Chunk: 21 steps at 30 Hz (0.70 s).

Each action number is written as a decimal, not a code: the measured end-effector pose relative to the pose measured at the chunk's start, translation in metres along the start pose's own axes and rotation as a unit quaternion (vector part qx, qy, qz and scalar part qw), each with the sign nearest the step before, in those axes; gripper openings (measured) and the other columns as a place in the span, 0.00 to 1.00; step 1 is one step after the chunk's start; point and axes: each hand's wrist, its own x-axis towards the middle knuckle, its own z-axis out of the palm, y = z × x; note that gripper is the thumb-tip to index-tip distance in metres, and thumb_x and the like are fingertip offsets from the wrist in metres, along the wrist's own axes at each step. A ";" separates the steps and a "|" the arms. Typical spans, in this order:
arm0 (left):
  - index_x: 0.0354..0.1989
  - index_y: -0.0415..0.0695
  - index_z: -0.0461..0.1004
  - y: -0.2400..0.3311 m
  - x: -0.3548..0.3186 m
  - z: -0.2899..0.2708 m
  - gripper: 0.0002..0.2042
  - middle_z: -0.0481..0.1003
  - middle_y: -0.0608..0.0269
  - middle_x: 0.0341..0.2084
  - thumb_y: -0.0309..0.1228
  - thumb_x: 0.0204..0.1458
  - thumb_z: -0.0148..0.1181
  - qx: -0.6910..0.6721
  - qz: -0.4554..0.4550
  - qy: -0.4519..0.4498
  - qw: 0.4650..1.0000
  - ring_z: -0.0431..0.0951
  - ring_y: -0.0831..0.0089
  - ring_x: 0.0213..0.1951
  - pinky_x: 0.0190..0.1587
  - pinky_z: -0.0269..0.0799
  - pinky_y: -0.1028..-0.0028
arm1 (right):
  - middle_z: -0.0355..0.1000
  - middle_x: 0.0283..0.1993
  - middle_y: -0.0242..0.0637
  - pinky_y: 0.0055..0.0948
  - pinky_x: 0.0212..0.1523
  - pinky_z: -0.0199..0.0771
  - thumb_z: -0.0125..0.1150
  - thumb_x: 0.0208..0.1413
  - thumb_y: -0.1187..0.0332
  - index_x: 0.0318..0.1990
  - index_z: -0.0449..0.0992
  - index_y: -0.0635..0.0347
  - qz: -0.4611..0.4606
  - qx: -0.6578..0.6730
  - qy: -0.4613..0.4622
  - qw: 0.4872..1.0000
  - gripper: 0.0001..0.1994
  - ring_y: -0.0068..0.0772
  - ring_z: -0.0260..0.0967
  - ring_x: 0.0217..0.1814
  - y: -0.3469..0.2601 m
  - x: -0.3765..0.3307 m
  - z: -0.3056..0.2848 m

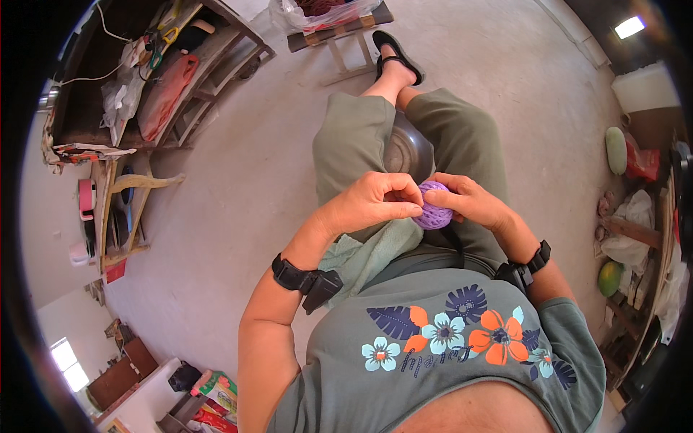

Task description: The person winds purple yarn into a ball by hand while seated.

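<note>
A small ball of purple yarn (434,209) is held above my lap, its strands wound in crossing layers. My right hand (473,200) grips it from the right, with the thumb on top and the fingers curled behind. My left hand (379,198) meets the ball's left edge, thumb and fingertips drawn together in a pinch. Whatever lies between those fingertips is too small to make out. A pale green cloth (372,252) lies across my lap, just below the left hand. Black straps with small boxes circle both wrists.
Between my legs is a round, shiny grey thing (410,150). Ahead stands a low bench (339,32) bearing a clear plastic bag (325,13) with dark red contents. A cluttered wooden shelf unit (209,61) is at the left; bags and a green melon (611,278) are at the right.
</note>
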 end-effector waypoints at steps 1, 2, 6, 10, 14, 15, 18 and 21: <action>0.39 0.40 0.77 0.001 0.001 0.000 0.04 0.77 0.69 0.33 0.24 0.56 0.63 0.000 0.006 -0.006 1.000 0.74 0.83 0.38 0.42 0.71 0.79 | 0.71 0.31 0.27 0.19 0.25 0.60 0.61 0.57 0.45 0.48 0.77 0.60 0.008 0.008 -0.015 1.000 0.25 0.16 0.63 0.27 -0.001 -0.001 0.000; 0.39 0.40 0.77 0.002 0.002 0.000 0.04 0.77 0.69 0.33 0.24 0.56 0.63 -0.001 0.011 -0.011 1.000 0.74 0.83 0.38 0.42 0.71 0.79 | 0.69 0.29 0.25 0.17 0.22 0.55 0.59 0.58 0.43 0.47 0.77 0.59 0.015 0.015 -0.031 0.999 0.25 0.13 0.60 0.26 -0.001 -0.002 0.000; 0.39 0.40 0.78 0.010 -0.001 -0.001 0.04 0.77 0.69 0.33 0.24 0.56 0.63 0.007 0.012 -0.011 1.000 0.74 0.83 0.38 0.42 0.71 0.79 | 0.69 0.29 0.25 0.17 0.23 0.57 0.59 0.58 0.42 0.46 0.78 0.58 0.021 0.021 -0.075 0.997 0.26 0.13 0.61 0.26 0.000 -0.004 -0.002; 0.38 0.39 0.78 0.007 0.000 -0.004 0.05 0.77 0.70 0.31 0.27 0.58 0.63 -0.039 0.026 0.000 0.999 0.73 0.84 0.35 0.39 0.70 0.81 | 0.70 0.31 0.26 0.18 0.27 0.62 0.58 0.58 0.42 0.48 0.77 0.62 -0.037 0.080 -0.151 0.985 0.29 0.15 0.64 0.29 0.004 -0.006 -0.008; 0.41 0.39 0.78 -0.006 0.001 -0.011 0.05 0.78 0.70 0.32 0.27 0.59 0.62 -0.098 0.016 0.034 0.995 0.74 0.85 0.35 0.39 0.70 0.82 | 0.74 0.46 0.35 0.26 0.46 0.73 0.60 0.58 0.45 0.56 0.71 0.66 -0.140 0.232 -0.174 0.947 0.31 0.24 0.73 0.47 -0.002 -0.010 -0.006; 0.41 0.39 0.78 -0.008 0.000 -0.012 0.05 0.78 0.70 0.32 0.27 0.59 0.62 -0.098 0.017 0.034 0.995 0.74 0.85 0.35 0.39 0.70 0.82 | 0.74 0.46 0.35 0.26 0.46 0.73 0.60 0.58 0.45 0.56 0.71 0.66 -0.140 0.232 -0.174 0.947 0.31 0.24 0.73 0.47 -0.002 -0.010 -0.008; 0.43 0.39 0.79 -0.015 -0.003 -0.014 0.07 0.79 0.69 0.33 0.28 0.60 0.61 -0.111 -0.016 0.060 0.992 0.75 0.85 0.35 0.40 0.71 0.81 | 0.70 0.57 0.41 0.35 0.55 0.74 0.62 0.57 0.49 0.63 0.62 0.65 -0.194 0.332 -0.100 0.918 0.35 0.33 0.72 0.55 -0.010 -0.014 -0.017; 0.46 0.38 0.79 -0.024 -0.005 -0.011 0.09 0.81 0.68 0.34 0.29 0.60 0.61 -0.085 -0.033 0.057 0.994 0.76 0.84 0.35 0.40 0.72 0.81 | 0.70 0.57 0.42 0.38 0.53 0.76 0.61 0.57 0.50 0.63 0.61 0.65 -0.206 0.310 -0.041 0.927 0.34 0.34 0.72 0.55 -0.018 -0.012 -0.021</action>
